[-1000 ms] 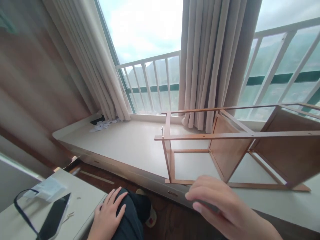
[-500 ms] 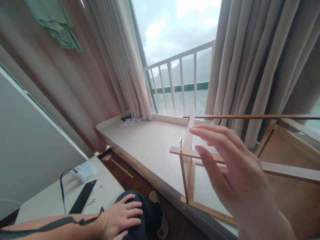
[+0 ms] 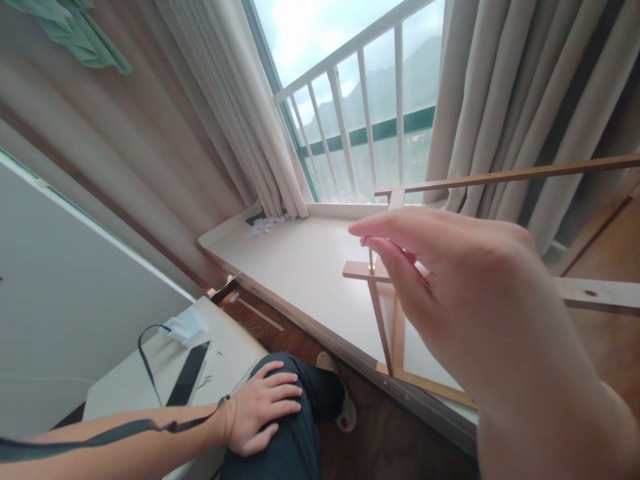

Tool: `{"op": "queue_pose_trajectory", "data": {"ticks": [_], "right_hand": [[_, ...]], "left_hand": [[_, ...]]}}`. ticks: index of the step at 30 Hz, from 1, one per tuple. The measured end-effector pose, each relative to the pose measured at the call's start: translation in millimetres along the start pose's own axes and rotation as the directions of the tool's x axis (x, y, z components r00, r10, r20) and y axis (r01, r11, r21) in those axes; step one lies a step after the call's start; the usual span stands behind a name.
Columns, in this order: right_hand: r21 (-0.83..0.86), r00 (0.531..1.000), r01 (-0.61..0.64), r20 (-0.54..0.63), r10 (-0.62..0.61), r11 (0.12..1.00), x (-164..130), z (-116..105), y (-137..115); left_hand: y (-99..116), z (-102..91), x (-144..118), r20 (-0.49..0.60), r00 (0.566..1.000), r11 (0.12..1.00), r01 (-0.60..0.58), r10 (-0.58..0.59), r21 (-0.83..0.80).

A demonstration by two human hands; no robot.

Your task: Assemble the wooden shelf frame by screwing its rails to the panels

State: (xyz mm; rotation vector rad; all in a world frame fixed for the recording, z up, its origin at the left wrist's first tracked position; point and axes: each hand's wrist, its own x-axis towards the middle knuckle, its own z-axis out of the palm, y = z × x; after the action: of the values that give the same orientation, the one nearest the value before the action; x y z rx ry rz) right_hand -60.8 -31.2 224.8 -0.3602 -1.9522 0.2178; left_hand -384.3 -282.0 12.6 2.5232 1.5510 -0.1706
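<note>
My right hand (image 3: 480,300) fills the near right of the view, raised in front of a wooden frame (image 3: 395,313) that lies on its side on the pale window ledge (image 3: 310,273). Its thumb and forefinger are pinched together at the top of a small metal bolt (image 3: 371,259), which stands upright in the end of the frame's nearest rail; the fingers (image 3: 395,230) are closed on the bolt's head, the remaining ones curled loosely behind. The bolt sits at the frame's left corner, above a thin upright strut that runs down to the ledge's front edge. A second rail of the same frame runs across the upper right, in front of the curtains (image 3: 520,113).

My left hand (image 3: 260,413) rests flat on my knee (image 3: 295,427) at the lower centre, fingers spread and relaxed, gripping nothing. A dark strap (image 3: 150,427) crosses the left forearm.

To the lower left stands a small white surface (image 3: 150,380) carrying a dark phone (image 3: 189,374) and a crumpled clear packet (image 3: 183,327), both well apart from either hand. A slippered foot (image 3: 340,407) shows on the dark wooden floor, just below the ledge. At the ledge's far corner, near the foot of the left curtain, lie scraps of white paper (image 3: 265,225). Beyond the glass, a white railing (image 3: 360,113) stands against hills and cloud. A green cloth (image 3: 75,33) hangs at the upper left.
</note>
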Motion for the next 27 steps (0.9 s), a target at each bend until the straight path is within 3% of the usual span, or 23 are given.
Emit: {"op": "queue_pose_trajectory", "data": {"ticks": [6, 12, 18, 27], "right_hand": [[-0.053, 1.000, -0.013, -0.016, 0.012, 0.999, -0.8, 1.4, 1.3], [-0.072, 1.000, -0.018, 0.005, 0.019, 0.997, -1.2, 3.9, 1.9], [-0.114, 0.997, -0.047, -0.073, 0.039, 0.992, -0.5, 3.1, -3.5], [-0.138, 0.998, -0.057, -0.049, 0.051, 0.989, -2.0, 5.7, -3.6]], "left_hand": [[-1.0, 7.1, -2.2, -0.059, 0.998, 1.000, 0.029, -0.028, 0.012], [-0.1, 8.2, -1.4, -0.062, 0.997, 0.999, 0.038, -0.038, 0.000], [-0.2, 8.8, -2.8, -0.070, 0.997, 0.999, 0.040, -0.041, -0.013], [-1.3, 9.7, -3.7, -0.086, 0.995, 0.999, 0.039, -0.041, -0.023]]}}
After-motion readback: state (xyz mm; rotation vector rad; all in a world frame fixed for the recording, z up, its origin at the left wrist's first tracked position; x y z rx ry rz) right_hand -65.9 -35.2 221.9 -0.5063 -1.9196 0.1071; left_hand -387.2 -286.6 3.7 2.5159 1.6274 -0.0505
